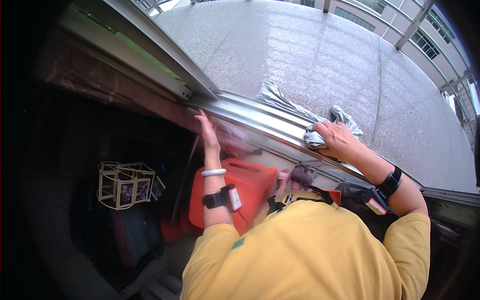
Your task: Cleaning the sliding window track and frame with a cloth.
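Note:
My right hand point(339, 140) grips a bunched, pale grey cloth point(315, 138) and presses it onto the metal track of a sliding window point(258, 114). Loose ends of the cloth trail over the track's outer edge onto the stone ledge outside. Beside the inner edge of the frame, my left hand point(207, 131) is raised with nothing in it, its fingers extended near a reddish curtain point(176, 107). Whether those fingers touch the curtain or frame, I cannot tell. A sliding sash point(161, 48) stands at the left end of the bare track.
Below my left arm is a red plastic stool point(243, 180). A wooden frame-like craft with pictures point(125, 185) stands at the left, in shadow. Outside, a speckled stone ledge point(300, 56) runs to metal railings point(414, 24). A pink slipper point(284, 174) shows on the floor.

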{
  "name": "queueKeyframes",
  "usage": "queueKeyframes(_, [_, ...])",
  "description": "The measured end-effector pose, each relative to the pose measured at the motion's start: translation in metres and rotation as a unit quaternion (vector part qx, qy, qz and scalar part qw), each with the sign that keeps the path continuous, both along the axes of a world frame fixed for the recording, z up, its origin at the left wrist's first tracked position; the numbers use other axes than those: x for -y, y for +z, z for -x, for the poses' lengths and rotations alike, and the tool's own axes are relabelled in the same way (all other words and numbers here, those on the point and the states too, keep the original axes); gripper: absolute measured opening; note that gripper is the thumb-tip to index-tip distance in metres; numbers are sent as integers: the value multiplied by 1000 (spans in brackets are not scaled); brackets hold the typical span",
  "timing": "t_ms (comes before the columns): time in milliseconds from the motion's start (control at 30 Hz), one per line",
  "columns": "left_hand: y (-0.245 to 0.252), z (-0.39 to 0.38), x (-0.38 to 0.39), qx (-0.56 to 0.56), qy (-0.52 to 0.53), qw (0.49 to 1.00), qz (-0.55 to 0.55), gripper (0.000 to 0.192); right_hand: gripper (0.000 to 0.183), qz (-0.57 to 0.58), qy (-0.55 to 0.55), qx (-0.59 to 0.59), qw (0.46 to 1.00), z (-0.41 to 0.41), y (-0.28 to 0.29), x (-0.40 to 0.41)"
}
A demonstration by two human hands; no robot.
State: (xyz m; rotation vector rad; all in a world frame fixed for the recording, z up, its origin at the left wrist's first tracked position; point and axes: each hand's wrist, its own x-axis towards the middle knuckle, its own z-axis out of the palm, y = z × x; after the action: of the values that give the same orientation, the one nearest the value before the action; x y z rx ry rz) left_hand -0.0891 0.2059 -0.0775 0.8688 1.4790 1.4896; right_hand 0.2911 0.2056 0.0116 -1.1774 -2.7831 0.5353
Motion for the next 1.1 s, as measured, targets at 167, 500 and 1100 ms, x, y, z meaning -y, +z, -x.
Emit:
queueKeyframes(167, [10, -1, -1, 44, 16, 999, 22, 92, 47, 11, -94, 54, 994, -130, 17, 68])
queueKeyframes(500, [5, -1, -6, 32, 45, 998, 33, 93, 41, -17, -259, 283, 923, -312, 22, 163])
queueKeyframes(1100, [-1, 8, -16, 20, 49, 998, 45, 97, 13, -128, -88, -95, 983, -46, -21, 44])
